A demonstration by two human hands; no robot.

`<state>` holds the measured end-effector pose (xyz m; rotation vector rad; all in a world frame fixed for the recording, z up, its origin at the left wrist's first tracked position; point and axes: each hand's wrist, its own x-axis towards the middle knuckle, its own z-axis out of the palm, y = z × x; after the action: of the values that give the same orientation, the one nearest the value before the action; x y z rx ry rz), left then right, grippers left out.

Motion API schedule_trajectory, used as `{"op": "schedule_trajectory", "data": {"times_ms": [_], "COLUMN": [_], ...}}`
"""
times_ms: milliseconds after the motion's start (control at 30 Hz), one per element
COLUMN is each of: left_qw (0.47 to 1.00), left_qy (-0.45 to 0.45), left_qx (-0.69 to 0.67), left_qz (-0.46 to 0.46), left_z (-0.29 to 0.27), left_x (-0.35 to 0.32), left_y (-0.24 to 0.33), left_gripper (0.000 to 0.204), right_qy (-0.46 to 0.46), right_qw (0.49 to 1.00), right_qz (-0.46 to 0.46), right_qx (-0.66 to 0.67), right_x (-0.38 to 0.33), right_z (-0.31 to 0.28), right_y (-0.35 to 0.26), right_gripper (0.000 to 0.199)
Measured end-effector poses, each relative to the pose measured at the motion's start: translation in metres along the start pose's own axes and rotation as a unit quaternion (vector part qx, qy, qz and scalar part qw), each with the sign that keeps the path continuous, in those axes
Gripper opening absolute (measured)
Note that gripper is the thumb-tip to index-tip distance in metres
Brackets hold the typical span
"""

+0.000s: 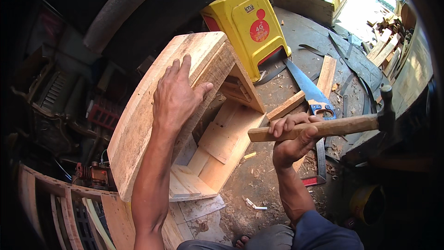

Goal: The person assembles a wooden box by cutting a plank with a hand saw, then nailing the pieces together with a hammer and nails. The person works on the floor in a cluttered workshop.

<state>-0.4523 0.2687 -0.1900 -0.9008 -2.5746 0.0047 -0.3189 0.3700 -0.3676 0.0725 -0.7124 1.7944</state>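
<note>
My left hand (178,92) lies on the top board of a wooden box frame (152,78), its thumb over the near edge and its fingers stretched along the planks. The frame is open on the side facing right, and joined boards show inside it. In my right hand (296,141) is a hammer (347,127), gripped round its wooden handle to the right of the frame. Its dark metal head points to the right, away from the box.
Beyond the box stands a yellow plastic stool (249,28). A handsaw (307,85) leans by it, near wood strips (327,76) and a square (321,162) on the shaving-strewn floor. Scrap wood (388,48) is heaped at the far right. A slatted wooden piece (69,213) is at lower left.
</note>
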Motion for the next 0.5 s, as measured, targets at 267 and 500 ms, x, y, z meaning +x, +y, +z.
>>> {"op": "schedule_trajectory", "data": {"times_ms": [267, 500], "left_qw": [0.999, 0.999], "left_qy": [0.023, 0.022], "left_qx": [0.025, 0.038], "left_qz": [0.008, 0.028], "left_z": [0.006, 0.007], "left_x": [-0.008, -0.007], "left_y": [-0.004, -0.007], "left_gripper": [0.078, 0.078], "right_qy": [-0.037, -0.13], "right_qw": [0.963, 0.912], "right_qz": [0.189, 0.225], "right_qx": [-0.189, -0.317], "right_x": [0.008, 0.013], "right_z": [-0.002, 0.003], "right_y": [0.032, 0.045], "right_gripper": [0.035, 0.031]}}
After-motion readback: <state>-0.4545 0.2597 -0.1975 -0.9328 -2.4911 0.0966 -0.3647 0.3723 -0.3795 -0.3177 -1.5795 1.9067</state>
